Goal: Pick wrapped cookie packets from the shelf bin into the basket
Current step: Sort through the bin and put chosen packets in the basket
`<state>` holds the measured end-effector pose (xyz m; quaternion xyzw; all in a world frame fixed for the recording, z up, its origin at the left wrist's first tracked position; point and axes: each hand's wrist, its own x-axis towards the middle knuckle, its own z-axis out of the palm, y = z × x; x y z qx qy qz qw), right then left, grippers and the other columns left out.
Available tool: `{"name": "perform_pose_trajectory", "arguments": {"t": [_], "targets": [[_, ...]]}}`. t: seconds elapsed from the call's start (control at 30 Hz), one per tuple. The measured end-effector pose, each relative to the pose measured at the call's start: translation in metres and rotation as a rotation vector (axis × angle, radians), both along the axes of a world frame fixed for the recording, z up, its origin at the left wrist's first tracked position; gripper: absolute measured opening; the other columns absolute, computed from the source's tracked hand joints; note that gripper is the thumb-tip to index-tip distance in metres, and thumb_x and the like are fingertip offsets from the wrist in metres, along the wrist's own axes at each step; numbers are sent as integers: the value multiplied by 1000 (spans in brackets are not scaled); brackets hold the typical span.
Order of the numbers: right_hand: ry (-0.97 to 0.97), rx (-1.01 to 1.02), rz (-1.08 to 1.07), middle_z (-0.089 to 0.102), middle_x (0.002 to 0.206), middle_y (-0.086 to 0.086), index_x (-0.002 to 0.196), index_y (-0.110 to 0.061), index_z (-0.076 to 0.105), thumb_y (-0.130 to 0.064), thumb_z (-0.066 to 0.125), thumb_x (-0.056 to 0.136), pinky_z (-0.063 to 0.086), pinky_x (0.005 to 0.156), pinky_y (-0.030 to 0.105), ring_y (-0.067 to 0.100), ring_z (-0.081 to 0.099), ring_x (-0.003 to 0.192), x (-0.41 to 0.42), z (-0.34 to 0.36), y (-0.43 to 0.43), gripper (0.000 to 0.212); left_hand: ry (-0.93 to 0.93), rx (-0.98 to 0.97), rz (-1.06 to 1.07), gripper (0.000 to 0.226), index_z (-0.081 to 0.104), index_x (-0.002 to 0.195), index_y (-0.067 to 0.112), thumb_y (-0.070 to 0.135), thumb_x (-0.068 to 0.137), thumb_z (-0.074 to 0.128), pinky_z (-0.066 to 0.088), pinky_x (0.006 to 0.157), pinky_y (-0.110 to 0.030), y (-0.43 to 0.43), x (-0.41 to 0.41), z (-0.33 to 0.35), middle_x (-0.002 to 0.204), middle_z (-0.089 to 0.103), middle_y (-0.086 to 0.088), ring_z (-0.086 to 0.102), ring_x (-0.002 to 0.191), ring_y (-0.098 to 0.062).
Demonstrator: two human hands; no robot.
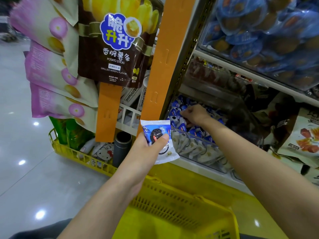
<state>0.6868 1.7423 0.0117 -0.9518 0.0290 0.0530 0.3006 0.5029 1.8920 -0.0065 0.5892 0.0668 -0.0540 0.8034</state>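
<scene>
My left hand [148, 149] grips a blue and white wrapped cookie packet [159, 135] in front of the shelf, above the far edge of the yellow basket [172, 204]. My right hand [195, 114] reaches into the clear-fronted shelf bin [198, 149], its fingers down among several blue and white cookie packets [175, 112]. Whether it holds one is hidden by the hand. The part of the basket that shows holds nothing.
An orange hanging strip [162, 66] with a brown potato-stick bag [114, 45] hangs left of the bin. Pink snack bags [51, 69] hang further left above a yellow wire rack [77, 156]. Blue packs fill the shelf above [267, 31]; brown bags [296, 131] lie right.
</scene>
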Motion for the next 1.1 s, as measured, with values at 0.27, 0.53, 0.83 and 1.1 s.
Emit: {"name": "perform_pose_trajectory", "arguments": {"t": [0.27, 0.53, 0.83, 1.1], "targets": [[-455, 330, 179, 61, 75, -11, 89, -22, 60, -23, 46, 96, 49, 60, 20, -2, 56, 61, -69, 18, -10, 15, -17, 111, -8, 30, 53, 117, 20, 27, 89, 58, 45, 80, -21, -13, 3, -17, 113, 64, 3, 59, 105, -11], [-2, 571, 338, 64, 75, 5, 83, -13, 64, -15, 55, 91, 54, 58, 18, 4, 59, 63, -155, -9, -22, 12, -84, 206, -141, 33, 57, 116, 19, 18, 84, 64, 49, 77, -20, -27, -10, -31, 108, 68, 1, 63, 100, -12], [19, 694, 240, 67, 65, 1, 74, -14, 65, -14, 67, 82, 47, 50, 16, 4, 61, 58, -182, -50, -46, 9, -133, 317, -97, 15, 61, 84, 7, 19, 90, 56, 48, 56, -14, -45, -18, -43, 79, 67, -8, 64, 73, -12], [-515, 49, 449, 63, 76, -8, 84, -17, 68, -28, 62, 86, 38, 68, 14, 1, 49, 76, -185, -65, -57, 12, -32, 335, -85, 18, 59, 74, 12, 17, 91, 55, 47, 61, -22, -56, -15, -56, 71, 62, -4, 59, 70, -14]]}}
